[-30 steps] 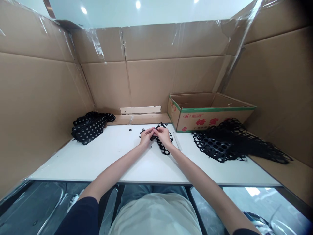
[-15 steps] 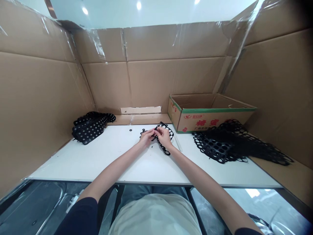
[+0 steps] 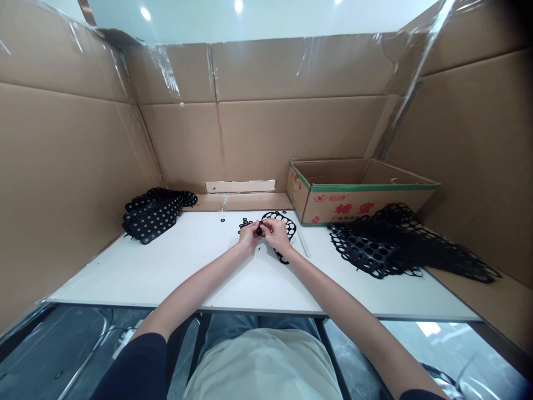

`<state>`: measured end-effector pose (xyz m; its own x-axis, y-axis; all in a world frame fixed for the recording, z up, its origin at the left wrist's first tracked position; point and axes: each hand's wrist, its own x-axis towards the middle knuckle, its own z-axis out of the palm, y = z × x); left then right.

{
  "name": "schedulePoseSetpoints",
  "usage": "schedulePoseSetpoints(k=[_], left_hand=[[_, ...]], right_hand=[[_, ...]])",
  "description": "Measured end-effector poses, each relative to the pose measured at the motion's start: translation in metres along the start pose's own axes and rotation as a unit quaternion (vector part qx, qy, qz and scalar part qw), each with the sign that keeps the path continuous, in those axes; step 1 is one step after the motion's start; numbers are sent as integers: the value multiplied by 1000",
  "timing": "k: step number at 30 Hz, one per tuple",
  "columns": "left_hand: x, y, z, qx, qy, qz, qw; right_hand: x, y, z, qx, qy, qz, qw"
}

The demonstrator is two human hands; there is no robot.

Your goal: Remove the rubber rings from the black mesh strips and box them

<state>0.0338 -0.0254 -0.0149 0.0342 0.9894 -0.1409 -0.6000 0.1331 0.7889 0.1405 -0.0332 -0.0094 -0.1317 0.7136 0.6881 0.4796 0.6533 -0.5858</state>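
Observation:
A black sheet with round holes (image 3: 288,225) lies on the white table, partly under my right hand. My left hand (image 3: 249,233) and my right hand (image 3: 276,233) meet at the sheet's left side, both closed on a bunched black part of it. Small black rings (image 3: 245,223) sit in a cluster just behind my left hand. One separate black ring (image 3: 222,220) lies farther left. My fingertips hide the exact spot they pinch.
Black fabric with pale dots (image 3: 155,219) is heaped at the left. A cardboard box with green edges (image 3: 370,194) stands at the back right, black holed sheets (image 3: 375,250) piled before it. A pale thin stick (image 3: 303,243) lies right of my hands. Cardboard walls enclose the table (image 3: 166,283).
The holed sheet's part at my fingers has become bunched and dark, and its raised upper end has come down. My hands have stayed close together in nearly the same place.

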Motion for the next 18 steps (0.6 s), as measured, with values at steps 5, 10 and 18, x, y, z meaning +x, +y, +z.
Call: schedulePoseSetpoints(k=[5, 10, 18], left_hand=[[8, 0, -4, 16, 82, 1, 997], [15, -1, -9, 31, 103, 4, 994], [12, 5, -4, 164, -12, 95, 982]], right_hand=[[-2, -13, 5, 43, -57, -19, 997], [-2, -17, 8, 114, -97, -14, 989], [9, 8, 5, 297, 14, 181, 937]])
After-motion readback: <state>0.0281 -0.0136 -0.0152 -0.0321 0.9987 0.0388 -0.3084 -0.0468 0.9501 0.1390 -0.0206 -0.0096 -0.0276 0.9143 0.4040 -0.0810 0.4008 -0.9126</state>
